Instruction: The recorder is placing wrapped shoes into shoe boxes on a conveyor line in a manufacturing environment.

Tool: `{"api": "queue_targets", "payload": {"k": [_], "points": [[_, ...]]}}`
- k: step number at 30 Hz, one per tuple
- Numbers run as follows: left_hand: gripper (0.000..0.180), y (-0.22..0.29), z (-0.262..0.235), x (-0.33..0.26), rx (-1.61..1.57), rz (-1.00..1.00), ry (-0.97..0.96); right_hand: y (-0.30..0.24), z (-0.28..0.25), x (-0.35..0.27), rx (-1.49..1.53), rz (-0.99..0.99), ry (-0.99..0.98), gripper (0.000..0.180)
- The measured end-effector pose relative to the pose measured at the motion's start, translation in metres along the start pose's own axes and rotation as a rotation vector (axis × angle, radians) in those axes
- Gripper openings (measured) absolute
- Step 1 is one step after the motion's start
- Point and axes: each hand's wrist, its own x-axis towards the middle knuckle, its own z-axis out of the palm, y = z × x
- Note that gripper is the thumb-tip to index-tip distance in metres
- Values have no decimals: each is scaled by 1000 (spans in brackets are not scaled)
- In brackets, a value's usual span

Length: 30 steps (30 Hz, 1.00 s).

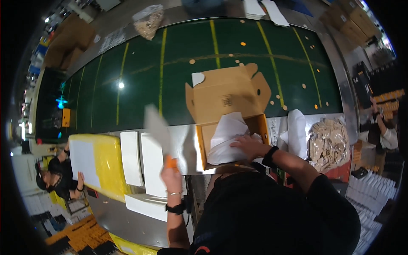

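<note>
Left fingers (168,171) clamp a blurred sheet (157,128); I cannot tell whether right fingers (240,143) grip paper (227,128).

White paper (227,131), green belt (180,76) (yellow stripes (162,72))

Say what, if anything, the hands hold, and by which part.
The left hand holds a blurred, flat white sheet by its near end. The right hand touches crumpled white paper; grip unclear.

Right hand (250,147) touches paper (228,131) in box (219,87) — left hand (171,176) holds white sheet (156,128).
</note>
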Motion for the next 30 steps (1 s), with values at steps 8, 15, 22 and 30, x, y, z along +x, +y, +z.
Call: {"api": "queue_targets", "payload": {"k": [8, 15, 22, 30], "points": [[33, 74, 149, 12, 309, 548, -621, 18, -20, -56, 267, -95, 717, 53], [27, 104, 154, 22, 368, 556, -666, 118, 34, -150, -74, 1206, 793, 90], [44, 136, 134, 36, 287, 285, -953, 158, 18, -179, 517, 1050, 765, 92], [83, 217, 104, 46, -875, 238, -667, 12, -88, -97, 1327, 60, 976, 77]]}}
